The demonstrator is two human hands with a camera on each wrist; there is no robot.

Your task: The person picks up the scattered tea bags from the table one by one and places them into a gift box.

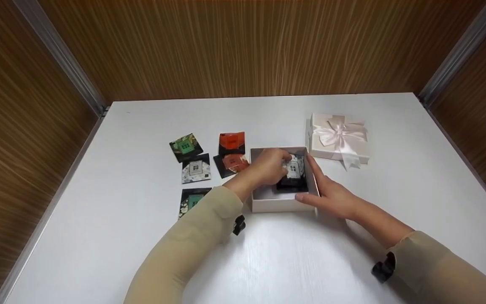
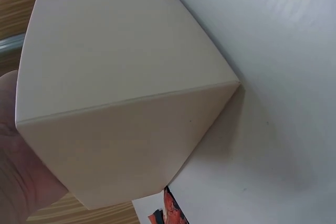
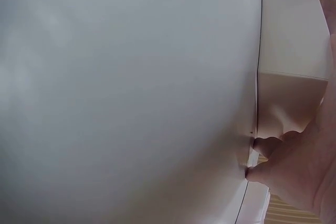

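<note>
An open cream gift box [image 1: 283, 206] stands on the white table. My left hand [image 1: 268, 166] reaches in over its left wall, with thumb and bent forefinger at the left edge of a white and black sachet [image 1: 294, 169], pinching it. More black packaging lies under that sachet. My right hand [image 1: 336, 196] holds the box at its right front corner, thumb over the front rim and fingers along the right wall. In the left wrist view the box's outer walls [image 2: 121, 40] fill the middle, hiding the left fingertips. The right wrist view has right fingers [image 3: 270, 145] low against the box.
A box lid [image 1: 323, 145] with a pale pink ribbon bow lies behind and right of the box. Left of the box lie several sachets: green [image 1: 185, 147], white [image 1: 196, 169], orange [image 1: 232, 142], red [image 1: 232, 163] and teal [image 1: 192, 202], the last partly behind my left sleeve.
</note>
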